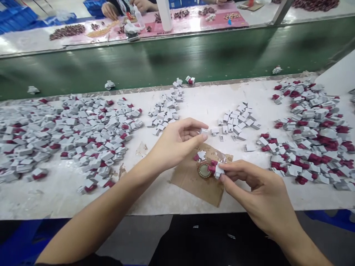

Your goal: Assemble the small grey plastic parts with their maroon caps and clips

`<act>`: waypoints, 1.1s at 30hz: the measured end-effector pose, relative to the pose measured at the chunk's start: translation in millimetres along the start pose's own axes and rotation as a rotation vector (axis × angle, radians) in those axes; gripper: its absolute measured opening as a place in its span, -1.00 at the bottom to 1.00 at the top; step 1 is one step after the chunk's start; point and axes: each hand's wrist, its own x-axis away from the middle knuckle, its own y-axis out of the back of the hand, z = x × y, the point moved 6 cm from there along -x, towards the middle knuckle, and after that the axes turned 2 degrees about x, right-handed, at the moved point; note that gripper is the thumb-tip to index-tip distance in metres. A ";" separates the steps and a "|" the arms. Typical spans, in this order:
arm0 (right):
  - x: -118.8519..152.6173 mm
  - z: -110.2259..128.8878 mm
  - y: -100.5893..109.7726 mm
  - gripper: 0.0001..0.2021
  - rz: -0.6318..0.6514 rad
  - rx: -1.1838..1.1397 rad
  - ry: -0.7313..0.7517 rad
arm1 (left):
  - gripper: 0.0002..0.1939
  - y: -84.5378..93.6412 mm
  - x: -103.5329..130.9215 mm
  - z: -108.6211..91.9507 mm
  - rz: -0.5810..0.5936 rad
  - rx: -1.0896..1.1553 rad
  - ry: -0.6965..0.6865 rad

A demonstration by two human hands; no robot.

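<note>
Between thumb and fingertips, my left hand point(183, 142) pinches a small grey-white piece point(203, 131), just above the table. My right hand point(252, 184) holds a grey and dark red part point(218, 170) by its grey end, with the red end over a small round dish point(204, 170). The dish rests on a brown cardboard sheet point(206, 190). Another grey and red part point(200, 156) lies on the cardboard behind the dish. A group of loose grey pieces point(238, 122) sits behind my right hand, and a narrower group point(166, 109) is behind my left hand.
Large piles of grey and red parts cover the table's left point(94, 129) and right point(313, 136). Beyond the table runs a green belt point(194, 55) with a few stray parts. Across it, a person's hands point(111, 11) are over a pink mat point(185, 26). A white post point(165, 14) stands there.
</note>
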 end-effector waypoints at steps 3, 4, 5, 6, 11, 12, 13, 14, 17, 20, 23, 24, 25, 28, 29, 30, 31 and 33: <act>-2.7 9.3 -2.5 -0.86 0.017 0.072 0.069 | -0.77 -1.4 -0.5 2.8 0.009 0.014 0.004; -4.0 13.3 -3.6 -0.87 0.028 0.102 0.095 | -0.77 -2.4 -1.0 3.7 0.012 0.017 0.006; -5.3 17.3 -4.6 -0.87 0.040 0.130 0.119 | -0.78 -3.7 -1.6 4.8 0.019 0.017 0.012; -6.6 21.1 -5.3 -0.88 0.048 0.155 0.141 | -0.78 -5.2 -2.3 5.9 0.026 0.015 0.017; -9.7 29.6 -6.6 -0.86 0.073 0.224 0.188 | -0.77 -10.2 -5.6 9.3 0.056 0.015 0.021; -9.5 28.8 -6.4 -0.86 0.077 0.224 0.183 | -0.76 -10.3 -6.0 9.0 0.057 0.025 0.011; -9.2 27.5 -6.2 -0.87 0.084 0.221 0.175 | -0.76 -10.1 -6.4 8.4 0.058 0.036 0.002; -8.8 26.1 -5.8 -0.87 0.088 0.216 0.168 | -0.76 -9.6 -6.6 7.4 0.056 0.045 -0.008; -7.9 22.9 -5.4 -0.86 0.100 0.201 0.151 | -0.79 -8.1 -7.2 4.4 0.045 0.046 -0.016; -8.8 24.7 -7.8 -0.85 0.116 0.188 0.159 | -0.80 -7.4 -8.2 1.7 0.033 0.029 -0.014; -10.4 29.8 -11.1 -0.84 0.141 0.181 0.178 | -0.79 -7.3 -9.5 0.3 0.024 0.023 -0.015; -10.9 31.2 -11.1 -0.83 0.145 0.179 0.178 | -0.79 -7.4 -9.9 0.0 0.023 0.024 -0.014; -11.5 31.9 -10.3 -0.83 0.147 0.173 0.172 | -0.79 -7.3 -10.2 -0.5 0.020 0.027 -0.016; -16.9 28.2 0.9 -0.86 0.096 0.083 0.103 | -0.79 -7.9 -10.7 -3.4 0.016 0.056 -0.020; -20.6 25.1 7.6 -0.88 0.053 0.015 0.068 | -0.79 -9.1 -10.8 -5.0 0.021 0.080 -0.020; -25.1 21.5 15.3 -0.89 -0.003 -0.075 0.033 | -0.78 -11.2 -10.9 -6.8 0.030 0.111 -0.016; -30.3 17.4 22.7 -0.90 -0.059 -0.180 -0.001 | -0.77 -14.1 -11.1 -8.9 0.044 0.144 -0.011; -41.6 9.9 33.9 -0.91 -0.140 -0.392 -0.058 | -0.75 -21.9 -11.4 -13.7 0.077 0.203 0.003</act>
